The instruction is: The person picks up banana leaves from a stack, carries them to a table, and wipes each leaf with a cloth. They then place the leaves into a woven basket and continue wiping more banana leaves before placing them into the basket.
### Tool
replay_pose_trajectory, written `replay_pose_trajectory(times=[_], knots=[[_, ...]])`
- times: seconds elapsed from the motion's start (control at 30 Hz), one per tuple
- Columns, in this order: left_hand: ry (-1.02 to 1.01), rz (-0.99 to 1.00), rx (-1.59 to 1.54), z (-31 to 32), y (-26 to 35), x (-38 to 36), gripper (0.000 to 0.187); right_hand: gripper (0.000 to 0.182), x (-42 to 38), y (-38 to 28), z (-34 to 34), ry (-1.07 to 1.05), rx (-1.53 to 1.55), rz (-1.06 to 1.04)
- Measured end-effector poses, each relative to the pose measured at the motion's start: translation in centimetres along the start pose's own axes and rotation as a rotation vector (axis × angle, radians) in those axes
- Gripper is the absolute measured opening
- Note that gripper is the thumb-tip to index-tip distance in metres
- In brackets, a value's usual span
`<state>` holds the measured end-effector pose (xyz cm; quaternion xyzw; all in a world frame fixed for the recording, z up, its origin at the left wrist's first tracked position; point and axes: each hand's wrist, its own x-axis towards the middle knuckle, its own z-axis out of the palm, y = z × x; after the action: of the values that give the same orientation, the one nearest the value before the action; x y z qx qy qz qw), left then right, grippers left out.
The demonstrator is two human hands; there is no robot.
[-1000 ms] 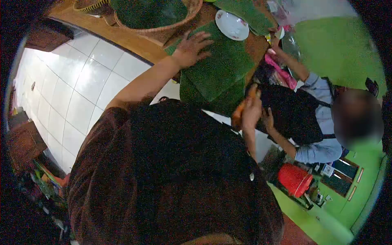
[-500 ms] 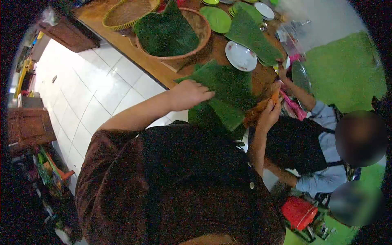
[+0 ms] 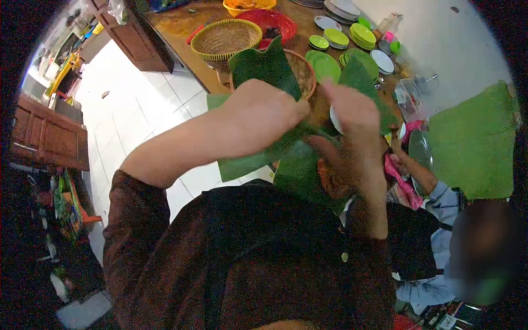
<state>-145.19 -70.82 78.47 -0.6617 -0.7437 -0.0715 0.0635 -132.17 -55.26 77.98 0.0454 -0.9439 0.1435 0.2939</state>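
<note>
My left hand [image 3: 278,110] is closed around the edge of a green banana leaf [image 3: 245,165], which shows beneath my forearm and has lifted off the table. Opposite it, my right hand [image 3: 355,113] is raised and smeared by motion, its thumb close to the leaf; I cannot tell whether it grips it. Another stretch of banana leaf [image 3: 300,173] hangs below both hands, near my apron. Beside it, partly behind my right forearm, shows an orange-brown cloth [image 3: 330,181]. A further banana leaf [image 3: 269,69] stands in a round woven basket [image 3: 308,71] just beyond my left hand.
A yellow-rimmed basket [image 3: 228,38] and a red tray [image 3: 280,22] stand farther back. Green plates [image 3: 324,66], stacked bowls [image 3: 363,36] and a large leaf [image 3: 363,82] cover the table's right part. A person's arm [image 3: 421,173] reaches in from the right, near pink plastic [image 3: 404,179].
My left hand has gone from lying flat on the leaf to gripping and raising it. My right hand has let go of the orange-brown cloth and moved up opposite the left. The view has shifted.
</note>
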Motion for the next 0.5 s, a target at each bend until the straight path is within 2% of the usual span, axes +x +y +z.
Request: replay_pose_trajectory(times=[0.03,0.07,0.1,0.13,0.17,0.2,0.23,0.27,0.3,0.33,0.37,0.4,0.43,0.5], knots=[[0.073,-0.009,-0.051,-0.3,0.0,-0.4,0.014,0.052,0.8,-0.4,0.2,-0.217,-0.051,0.002],[0.147,-0.018,-0.103,-0.5,-0.1,-0.9,0.014,0.052,0.6,0.1,1.0,-0.209,-0.057,-0.001],[0.157,-0.014,-0.091,-1.0,-0.6,-1.5,0.014,0.046,0.2,1.1,2.5,-0.211,0.062,-0.001],[0.173,-0.1,-0.124,-1.4,-1.3,-2.5,0.016,0.041,0.3,1.8,3.4,-0.216,0.183,-0.003],[0.188,-0.19,-0.161,-1.5,-2.0,-3.5,0.019,0.041,0.8,2.1,3.2,-0.213,0.18,-0.012],[0.192,-0.244,-0.297,-1.6,-3.1,-4.5,0.035,0.035,1.4,2.3,2.9,-0.139,0.217,-0.031],[0.251,-0.351,-0.548,-1.0,-4.0,-5.6,0.05,0.028,1.8,2.5,2.6,-0.064,0.256,-0.045],[0.347,-0.381,-0.672,-0.1,-4.6,-6.4,0.06,0.028,2.3,2.5,1.8,-0.065,0.261,-0.043],[0.444,-0.408,-0.795,1.1,-5.2,-7.1,0.071,0.027,2.9,2.5,0.7,-0.063,0.354,0.088],[0.456,-0.44,-0.979,4.1,-6.3,-8.2,0.079,0.025,3.6,2.6,-0.2,-0.057,0.444,0.216],[0.465,-0.468,-1.161,7.0,-7.0,-9.2,0.088,0.025,4.3,2.8,-0.6,-0.05,0.443,0.215],[0.439,-0.448,-1.2,7.8,-6.4,-8.9,0.091,0.028,4.8,2.9,-0.8,0.024,0.481,0.24],[0.49,-0.427,-1.269,8.7,-5.9,-8.1,0.083,0.03,5.3,3.3,-0.8,0.094,0.519,0.268],[0.369,-0.616,-1.299,8.7,-5.4,-7.7,0.063,0.03,6.8,3.9,-0.6,0.113,0.573,0.28]])
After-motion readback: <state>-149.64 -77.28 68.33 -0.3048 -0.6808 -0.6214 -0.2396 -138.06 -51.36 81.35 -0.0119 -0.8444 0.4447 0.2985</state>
